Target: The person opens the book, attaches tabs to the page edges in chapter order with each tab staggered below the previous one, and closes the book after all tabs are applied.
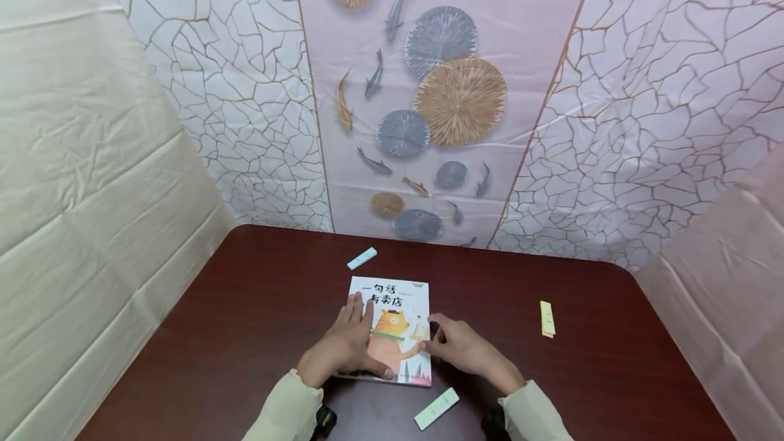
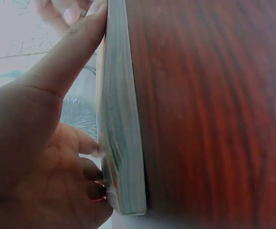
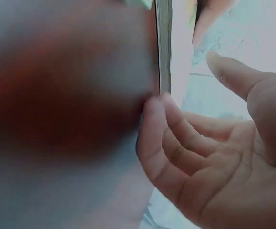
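A picture book (image 1: 413, 301) with a white cover and an orange cat in a dark hat lies flat on the table, its cover facing up. My left hand (image 1: 346, 342) rests on the left part of the cover, fingers stretched toward the title and thumb near the bottom edge. The page edges (image 2: 123, 119) show close beside that thumb in the left wrist view. At the book's right edge is my right hand (image 1: 462, 346), fingertips right at the page side. Its thumb (image 3: 235, 76) stands apart from the fingers in the right wrist view.
A pale green strip (image 1: 436, 408) lies in front of the book, near the right wrist. Behind the book is a light blue strip (image 1: 362, 258). Yellow strips (image 1: 547, 319) lie farther right on the dark red table (image 1: 269, 291). Patterned cloth (image 1: 257, 87) hangs behind.
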{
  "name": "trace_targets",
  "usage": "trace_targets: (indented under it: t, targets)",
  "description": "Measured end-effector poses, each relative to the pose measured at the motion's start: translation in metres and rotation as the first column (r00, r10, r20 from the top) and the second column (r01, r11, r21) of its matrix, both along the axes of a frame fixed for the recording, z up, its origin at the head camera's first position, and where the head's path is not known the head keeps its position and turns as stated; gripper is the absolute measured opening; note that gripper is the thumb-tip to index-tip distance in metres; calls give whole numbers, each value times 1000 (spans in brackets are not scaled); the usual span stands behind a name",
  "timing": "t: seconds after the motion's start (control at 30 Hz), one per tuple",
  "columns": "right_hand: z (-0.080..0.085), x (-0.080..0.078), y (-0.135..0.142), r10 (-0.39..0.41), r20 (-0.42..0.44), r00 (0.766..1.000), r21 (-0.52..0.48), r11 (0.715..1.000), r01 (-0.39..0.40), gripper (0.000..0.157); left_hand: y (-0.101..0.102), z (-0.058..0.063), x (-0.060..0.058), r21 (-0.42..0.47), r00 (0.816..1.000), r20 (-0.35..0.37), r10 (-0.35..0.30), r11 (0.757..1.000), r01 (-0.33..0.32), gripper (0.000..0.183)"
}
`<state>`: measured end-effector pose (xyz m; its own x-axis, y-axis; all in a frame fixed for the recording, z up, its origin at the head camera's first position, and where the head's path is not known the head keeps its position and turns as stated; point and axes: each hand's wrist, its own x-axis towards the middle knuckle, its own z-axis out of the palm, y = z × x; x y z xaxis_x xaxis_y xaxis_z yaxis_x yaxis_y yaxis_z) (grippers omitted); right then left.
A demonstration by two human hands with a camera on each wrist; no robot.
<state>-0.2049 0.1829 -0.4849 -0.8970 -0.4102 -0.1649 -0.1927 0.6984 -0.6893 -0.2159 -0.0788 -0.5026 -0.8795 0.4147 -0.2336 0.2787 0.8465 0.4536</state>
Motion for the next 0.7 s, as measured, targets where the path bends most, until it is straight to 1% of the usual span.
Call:
trace_targets:
  t: [0.13,0.2,0.27,0.37,0.43,0.5,0.6,0.7]
  targets:
    - [8,-19,-2,-20,-130,991,46,999,26,49,0,-1,-1,-7,1000,14,-4,1000,4,139]
    - [13,-32,-6,-15,-188,982,56,998,26,45,0,-4,-2,-21,1000,12,-9,1000,10,140]
    - [17,-44,-15,-1,-227,974,59,998,15,45,-1,-8,-3,-33,1000,18,-7,999,7,140]
    - [20,-63,-29,5,-244,970,43,999,5,47,-2,-16,-5,-50,1000,11,-6,999,7,142]
    - [20,-75,-39,10,-256,967,50,999,3,49,-2,-22,-7,-56,1000,4,-9,998,10,143]
    - [18,-86,-48,30,-269,963,66,998,-12,49,-1,-25,-10,-61,1000,-17,-20,998,18,143]
    - [17,-102,-62,84,-293,952,113,992,-52,48,-1,-27,-11,-60,999,-29,-29,998,27,143]
    - [16,-119,-75,129,-299,945,155,984,-85,48,0,-25,-11,-62,999,-30,-28,998,26,142]
